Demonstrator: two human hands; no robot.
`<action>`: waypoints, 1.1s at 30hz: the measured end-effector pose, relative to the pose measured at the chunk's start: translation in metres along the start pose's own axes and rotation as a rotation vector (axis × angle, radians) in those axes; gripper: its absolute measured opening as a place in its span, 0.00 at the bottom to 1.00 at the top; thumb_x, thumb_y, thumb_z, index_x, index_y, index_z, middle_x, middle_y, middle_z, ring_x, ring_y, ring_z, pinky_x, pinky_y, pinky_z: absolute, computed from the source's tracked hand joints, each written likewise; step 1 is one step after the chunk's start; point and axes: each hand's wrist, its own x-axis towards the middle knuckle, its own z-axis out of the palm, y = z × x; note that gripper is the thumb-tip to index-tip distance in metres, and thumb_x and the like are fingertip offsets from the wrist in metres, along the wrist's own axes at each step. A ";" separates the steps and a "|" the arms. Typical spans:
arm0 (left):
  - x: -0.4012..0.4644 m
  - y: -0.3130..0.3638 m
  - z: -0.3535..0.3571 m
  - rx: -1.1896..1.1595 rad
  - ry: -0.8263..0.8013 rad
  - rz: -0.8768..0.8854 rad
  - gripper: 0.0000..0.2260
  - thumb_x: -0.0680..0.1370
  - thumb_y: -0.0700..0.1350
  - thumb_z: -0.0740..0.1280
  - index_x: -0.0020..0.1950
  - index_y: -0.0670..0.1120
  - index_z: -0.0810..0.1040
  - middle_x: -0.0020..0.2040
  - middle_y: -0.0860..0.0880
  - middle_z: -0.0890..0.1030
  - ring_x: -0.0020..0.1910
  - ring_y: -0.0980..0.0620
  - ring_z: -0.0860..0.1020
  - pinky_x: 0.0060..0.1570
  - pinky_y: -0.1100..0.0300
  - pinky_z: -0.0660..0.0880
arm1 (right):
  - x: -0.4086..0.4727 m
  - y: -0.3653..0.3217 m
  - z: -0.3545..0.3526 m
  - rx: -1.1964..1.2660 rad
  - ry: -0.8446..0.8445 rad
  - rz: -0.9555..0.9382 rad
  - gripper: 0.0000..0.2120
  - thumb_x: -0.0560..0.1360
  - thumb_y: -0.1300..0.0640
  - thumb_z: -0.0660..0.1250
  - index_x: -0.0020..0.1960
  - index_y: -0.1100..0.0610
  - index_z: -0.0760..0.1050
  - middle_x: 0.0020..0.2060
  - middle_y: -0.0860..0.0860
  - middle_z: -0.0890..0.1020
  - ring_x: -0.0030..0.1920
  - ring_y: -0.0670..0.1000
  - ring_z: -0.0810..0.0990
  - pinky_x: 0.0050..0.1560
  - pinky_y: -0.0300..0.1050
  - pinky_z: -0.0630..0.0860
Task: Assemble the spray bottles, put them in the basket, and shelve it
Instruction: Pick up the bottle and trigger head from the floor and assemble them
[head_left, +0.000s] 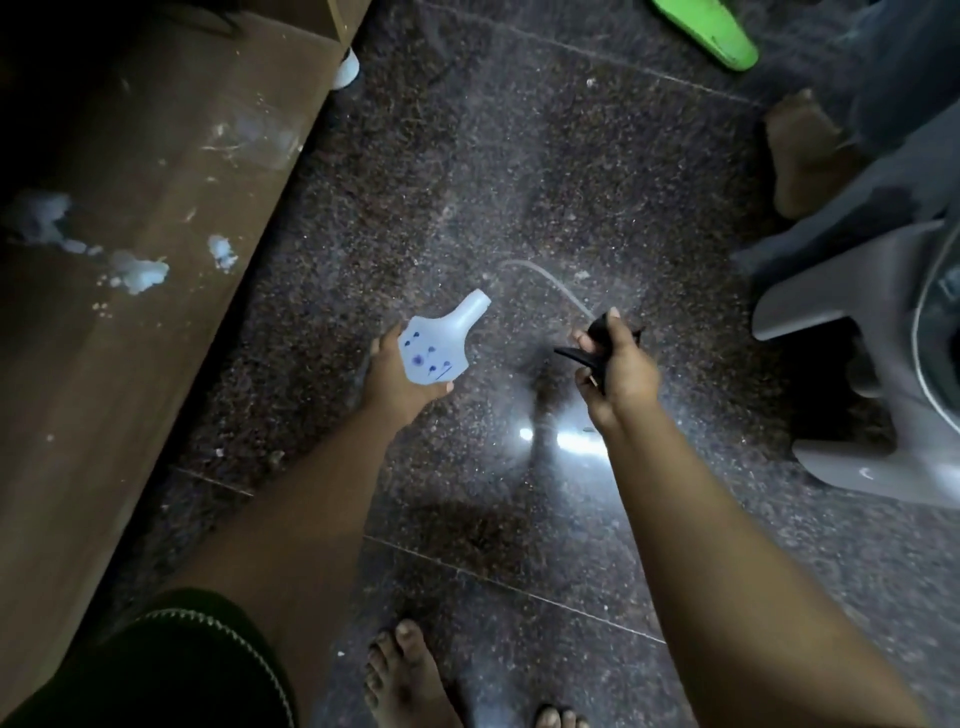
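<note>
My left hand (392, 382) grips a pale blue spray bottle (439, 345) with dark blue flower prints, its open neck pointing up and to the right. My right hand (621, 371) is closed on a black spray head (597, 345) whose clear curved tube (545, 280) arcs up and left, its free end close to the bottle's neck but outside it. Both hands hover above the dark speckled floor. No basket is in view.
A brown wooden surface (130, 260) with white smears runs along the left. A grey plastic stool (872, 364) stands at the right, another person's foot (800, 156) above it, a green slipper (706, 31) at the top. My bare feet (410, 675) are below.
</note>
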 end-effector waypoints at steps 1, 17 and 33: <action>-0.003 -0.002 -0.003 0.024 0.004 0.007 0.39 0.63 0.41 0.81 0.70 0.39 0.66 0.68 0.41 0.69 0.68 0.45 0.69 0.69 0.51 0.68 | -0.002 0.001 -0.002 -0.022 -0.002 0.025 0.14 0.75 0.49 0.68 0.56 0.55 0.74 0.36 0.52 0.81 0.29 0.44 0.80 0.27 0.35 0.66; -0.028 -0.039 -0.011 -0.003 0.110 0.022 0.39 0.63 0.36 0.80 0.68 0.38 0.64 0.67 0.40 0.64 0.63 0.45 0.73 0.63 0.55 0.72 | -0.038 0.037 -0.018 -0.049 0.088 0.208 0.09 0.74 0.51 0.69 0.46 0.57 0.77 0.34 0.55 0.83 0.29 0.48 0.80 0.22 0.35 0.66; -0.035 -0.052 -0.023 0.009 0.111 -0.003 0.39 0.64 0.37 0.79 0.69 0.38 0.62 0.68 0.40 0.63 0.66 0.45 0.71 0.66 0.56 0.69 | -0.027 0.044 -0.028 -0.017 -0.006 0.342 0.10 0.76 0.49 0.66 0.46 0.57 0.74 0.32 0.52 0.82 0.32 0.48 0.78 0.18 0.31 0.63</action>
